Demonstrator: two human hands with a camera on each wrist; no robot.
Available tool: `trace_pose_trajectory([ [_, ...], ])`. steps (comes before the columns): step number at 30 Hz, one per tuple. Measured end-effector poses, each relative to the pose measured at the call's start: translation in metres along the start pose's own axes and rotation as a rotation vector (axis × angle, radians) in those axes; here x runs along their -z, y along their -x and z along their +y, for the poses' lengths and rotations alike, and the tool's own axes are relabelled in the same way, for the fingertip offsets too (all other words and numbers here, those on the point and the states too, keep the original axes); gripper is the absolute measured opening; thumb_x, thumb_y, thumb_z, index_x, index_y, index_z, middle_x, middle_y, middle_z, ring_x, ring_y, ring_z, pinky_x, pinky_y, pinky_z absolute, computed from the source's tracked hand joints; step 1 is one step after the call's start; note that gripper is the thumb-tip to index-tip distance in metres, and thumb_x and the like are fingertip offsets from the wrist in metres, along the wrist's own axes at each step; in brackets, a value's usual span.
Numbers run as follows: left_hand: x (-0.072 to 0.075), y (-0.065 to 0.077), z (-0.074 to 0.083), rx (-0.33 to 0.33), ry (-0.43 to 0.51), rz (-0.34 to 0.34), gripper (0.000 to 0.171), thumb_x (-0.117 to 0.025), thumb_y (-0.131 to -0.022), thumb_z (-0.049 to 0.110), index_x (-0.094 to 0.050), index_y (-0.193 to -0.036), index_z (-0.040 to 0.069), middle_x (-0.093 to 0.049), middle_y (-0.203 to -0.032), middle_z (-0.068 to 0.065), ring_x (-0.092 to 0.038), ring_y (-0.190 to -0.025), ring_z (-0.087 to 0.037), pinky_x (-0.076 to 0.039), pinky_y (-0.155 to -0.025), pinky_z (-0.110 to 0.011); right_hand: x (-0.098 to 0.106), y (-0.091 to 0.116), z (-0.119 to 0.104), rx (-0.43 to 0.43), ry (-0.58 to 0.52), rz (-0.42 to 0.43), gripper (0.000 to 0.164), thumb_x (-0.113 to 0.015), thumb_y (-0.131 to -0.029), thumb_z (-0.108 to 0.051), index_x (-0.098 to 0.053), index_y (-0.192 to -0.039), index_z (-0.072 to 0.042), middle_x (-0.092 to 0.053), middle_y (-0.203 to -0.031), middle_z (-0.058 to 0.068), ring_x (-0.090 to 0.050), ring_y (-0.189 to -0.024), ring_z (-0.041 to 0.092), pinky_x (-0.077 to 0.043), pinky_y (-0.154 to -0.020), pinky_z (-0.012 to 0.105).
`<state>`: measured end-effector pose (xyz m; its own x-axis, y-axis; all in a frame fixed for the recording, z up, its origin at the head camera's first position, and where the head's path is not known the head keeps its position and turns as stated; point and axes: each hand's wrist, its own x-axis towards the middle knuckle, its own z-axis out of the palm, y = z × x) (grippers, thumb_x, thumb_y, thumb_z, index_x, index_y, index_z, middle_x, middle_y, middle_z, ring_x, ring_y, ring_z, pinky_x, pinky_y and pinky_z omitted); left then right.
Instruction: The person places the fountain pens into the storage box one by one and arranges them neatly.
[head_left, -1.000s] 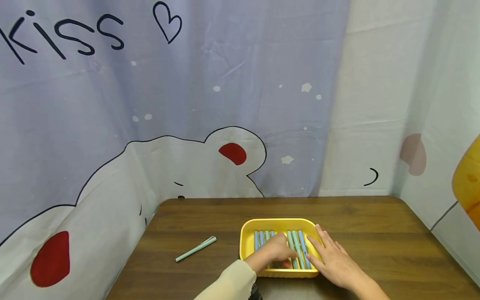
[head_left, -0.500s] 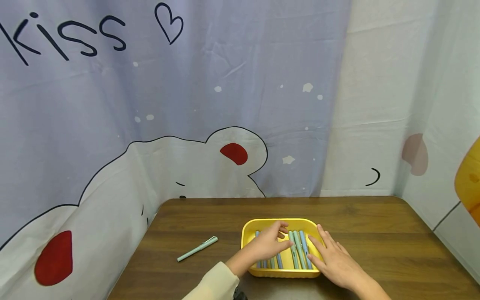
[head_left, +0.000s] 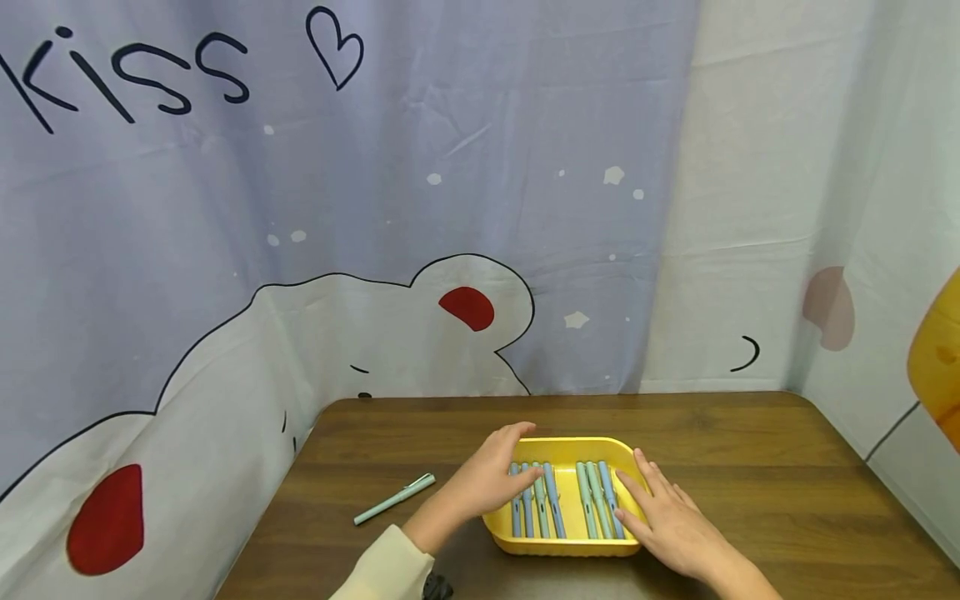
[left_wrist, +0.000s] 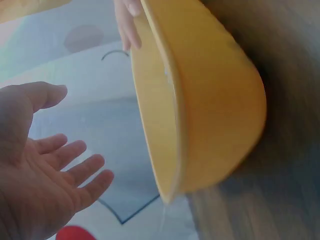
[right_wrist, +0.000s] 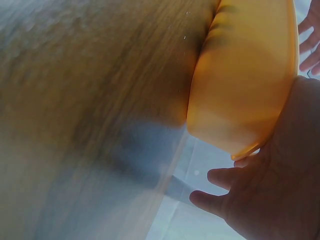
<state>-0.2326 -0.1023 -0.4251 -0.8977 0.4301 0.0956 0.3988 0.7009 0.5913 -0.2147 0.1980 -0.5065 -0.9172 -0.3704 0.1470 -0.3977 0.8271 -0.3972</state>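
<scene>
A yellow plastic basket [head_left: 570, 547] holds several pens in two groups. Two blue pens, a green one [head_left: 541, 504] and another blue one lie on the left; two green pens and a blue pen [head_left: 606, 483] lie on the right. My left hand [head_left: 487, 475] hovers over the basket's left rim with nothing in it, fingers spread, as the left wrist view also shows. My right hand [head_left: 671, 525] rests at the right rim, fingers extended, thumb and index finger reaching over the edge. In the right wrist view its fingers show beside the basket wall [right_wrist: 240, 85].
A single light green pen [head_left: 394, 499] with a clip lies on the wooden table [head_left: 420, 433] to the left of the basket. Behind the table hangs a printed curtain [head_left: 570, 208] that also runs along both sides.
My left hand has come up out of the basket and moved left to its rim, uncovering the left group of pens. My right hand stays at the right rim.
</scene>
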Motion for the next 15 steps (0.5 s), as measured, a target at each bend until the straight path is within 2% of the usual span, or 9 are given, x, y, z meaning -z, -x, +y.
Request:
trace_pose_trajectory([
  [8, 0.018, 0.017, -0.031, -0.02, -0.152, 0.093, 0.061, -0.069, -0.098, 0.033, -0.046, -0.149, 0.009, -0.048, -0.152, -0.009, -0.043, -0.141, -0.031, -0.039, -0.112, -0.052, 0.0, 0.0, 0.0, 0.0, -0.007, -0.01, 0.063, -0.052, -0.103, -0.051, -0.049, -0.151, -0.011, -0.018, -0.166, 0.022, -0.029, -0.146, 0.05, -0.03, -0.106, 0.075],
  [15, 0.032, 0.036, -0.061, 0.034, -0.148, 0.134, 0.06, -0.07, -0.097, 0.031, -0.048, -0.148, 0.007, -0.047, -0.152, -0.014, -0.041, -0.142, -0.037, -0.037, -0.111, -0.06, 0.0, -0.001, 0.001, 0.001, -0.008, -0.007, 0.064, -0.052, -0.102, -0.053, -0.048, -0.152, -0.012, -0.018, -0.166, 0.022, -0.029, -0.146, 0.05, -0.03, -0.105, 0.074],
])
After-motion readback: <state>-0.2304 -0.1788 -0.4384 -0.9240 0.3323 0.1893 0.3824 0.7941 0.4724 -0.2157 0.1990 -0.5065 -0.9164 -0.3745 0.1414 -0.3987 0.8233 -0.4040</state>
